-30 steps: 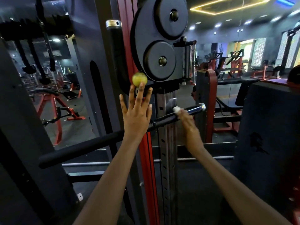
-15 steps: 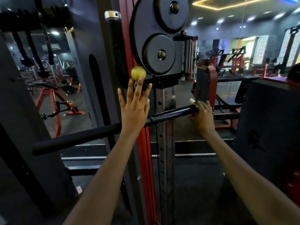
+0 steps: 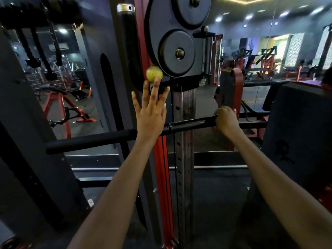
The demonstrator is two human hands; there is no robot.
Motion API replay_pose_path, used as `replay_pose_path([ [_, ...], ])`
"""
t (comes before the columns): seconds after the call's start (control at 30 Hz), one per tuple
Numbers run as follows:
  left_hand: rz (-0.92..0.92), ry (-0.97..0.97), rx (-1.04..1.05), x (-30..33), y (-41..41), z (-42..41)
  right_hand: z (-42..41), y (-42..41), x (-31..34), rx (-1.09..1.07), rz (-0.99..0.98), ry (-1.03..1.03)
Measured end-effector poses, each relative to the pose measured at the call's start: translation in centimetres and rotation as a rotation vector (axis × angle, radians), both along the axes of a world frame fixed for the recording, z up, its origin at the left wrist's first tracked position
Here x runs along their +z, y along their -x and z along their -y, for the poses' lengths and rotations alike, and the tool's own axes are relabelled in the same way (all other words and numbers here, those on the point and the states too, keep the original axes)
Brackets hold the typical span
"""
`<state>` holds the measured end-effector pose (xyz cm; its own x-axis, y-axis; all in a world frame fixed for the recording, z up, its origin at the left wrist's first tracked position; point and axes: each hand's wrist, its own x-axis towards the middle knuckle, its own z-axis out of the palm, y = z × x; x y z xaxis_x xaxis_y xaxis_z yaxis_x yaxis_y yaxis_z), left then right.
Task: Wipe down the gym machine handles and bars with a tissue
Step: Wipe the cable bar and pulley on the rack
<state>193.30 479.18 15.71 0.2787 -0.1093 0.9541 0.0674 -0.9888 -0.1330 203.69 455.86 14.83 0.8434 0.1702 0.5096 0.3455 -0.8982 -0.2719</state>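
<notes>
- While the right hand [image 3: 226,118] is clenched round the far right end of the long black horizontal machine bar [image 3: 190,123], its grip hides that end completely; the tissue is not visible now, so it is presumably bunched inside the fist, but I cannot confirm that.
- The left hand [image 3: 150,114] is released, fingers straight and spread, raised in front of the red upright post [image 3: 161,159]; its middle fingertip reaches a small yellow-green ball-shaped knob [image 3: 154,74] under the black round pulley housing [image 3: 177,51]. Whether it touches the knob or only overlaps it in view cannot be told.
- The padded black left stretch of the bar [image 3: 86,142] runs out to the near left, well apart from the right hand.
- Likely step: wiping the bar's right end, with most of the bar not yet covered from this position.
- Risks, as judgement: the tissue may tear or slip out of the fist if dragged hard over the joint where the bar's sections meet, near the perforated steel column [image 3: 183,133].
- The bar may swing or pivot under a one-handed pull, since the left hand is not steadying it.
- If the knob is a pop-pin, pressing it could release the arm's setting.
</notes>
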Motion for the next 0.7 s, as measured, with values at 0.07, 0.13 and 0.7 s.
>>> replay_pose_path([
  [0.07,0.005,0.016,0.001,-0.2,-0.2,0.1,-2.4,2.2,0.1,0.101,-0.039,-0.063],
  [0.13,-0.005,0.041,-0.032,-0.2,-0.2,0.1,-6.3,5.4,-0.2,0.327,-0.045,-0.135],
  [0.7,0.012,0.068,-0.063,-0.7,-0.7,0.3,-5.7,7.6,-8.4,0.25,0.294,-0.462],
])
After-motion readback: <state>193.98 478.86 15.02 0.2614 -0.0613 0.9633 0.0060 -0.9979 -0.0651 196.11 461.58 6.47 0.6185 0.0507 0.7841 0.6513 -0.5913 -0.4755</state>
